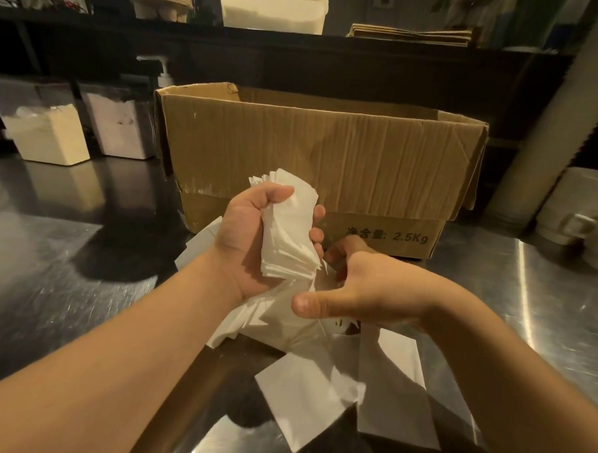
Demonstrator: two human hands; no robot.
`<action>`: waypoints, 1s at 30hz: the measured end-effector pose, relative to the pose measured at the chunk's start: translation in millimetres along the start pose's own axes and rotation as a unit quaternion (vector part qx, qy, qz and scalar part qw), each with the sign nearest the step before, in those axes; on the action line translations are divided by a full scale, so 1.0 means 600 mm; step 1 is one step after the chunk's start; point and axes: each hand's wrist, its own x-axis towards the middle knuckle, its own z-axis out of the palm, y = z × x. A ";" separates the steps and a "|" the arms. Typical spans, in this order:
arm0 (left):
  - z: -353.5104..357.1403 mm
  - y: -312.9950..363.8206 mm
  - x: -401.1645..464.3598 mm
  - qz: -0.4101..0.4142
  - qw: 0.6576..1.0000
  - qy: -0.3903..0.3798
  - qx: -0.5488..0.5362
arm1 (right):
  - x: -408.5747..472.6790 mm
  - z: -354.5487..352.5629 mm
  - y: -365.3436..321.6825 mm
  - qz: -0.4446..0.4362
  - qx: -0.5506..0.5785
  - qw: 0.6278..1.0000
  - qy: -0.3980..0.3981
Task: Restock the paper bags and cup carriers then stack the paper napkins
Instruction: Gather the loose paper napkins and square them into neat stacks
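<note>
- Head view: left hand [247,237] is the grip here, fingers and thumb curled round a bundle of napkins [288,232], held above the desk [50,249] in front of the cardboard box [314,148].
- Bundle edges are fanned and ragged at top and bottom; not yet a square stack.
- Right hand [363,287] sits just beside the bundle's lower end, thumb out, fingers loosely bent toward the paper. Can't tell whether they pinch a sheet.
- More loose napkins [300,394] lie scattered on the desk below both hands, some overlapping.
- Judgement: step in hand is gathering and squaring the napkins.
- To do it well: loosen the left hold slightly, tap the long edge on the desk to align, use the right palm as a stop against the short edge.
- Then add loose sheets in small batches, same orientation; thin paper slips and creases if squeezed hard.
- Shelf behind: brown paper bags [408,34] lying flat.
</note>
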 end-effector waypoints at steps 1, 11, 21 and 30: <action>0.000 0.000 0.000 0.000 1.000 0.000 -0.002 | 0.000 0.004 -0.003 0.000 -0.017 1.000 -0.007; -0.003 0.002 -0.001 0.000 1.000 -0.003 -0.017 | 0.002 -0.031 0.009 0.050 -0.044 0.984 0.167; -0.002 -0.002 0.001 -0.008 0.998 -0.013 0.056 | -0.047 -0.070 0.030 -0.239 0.286 0.926 -0.057; 0.014 -0.013 -0.002 -0.021 0.994 -0.015 0.106 | -0.016 -0.017 -0.001 -0.154 0.277 0.928 0.196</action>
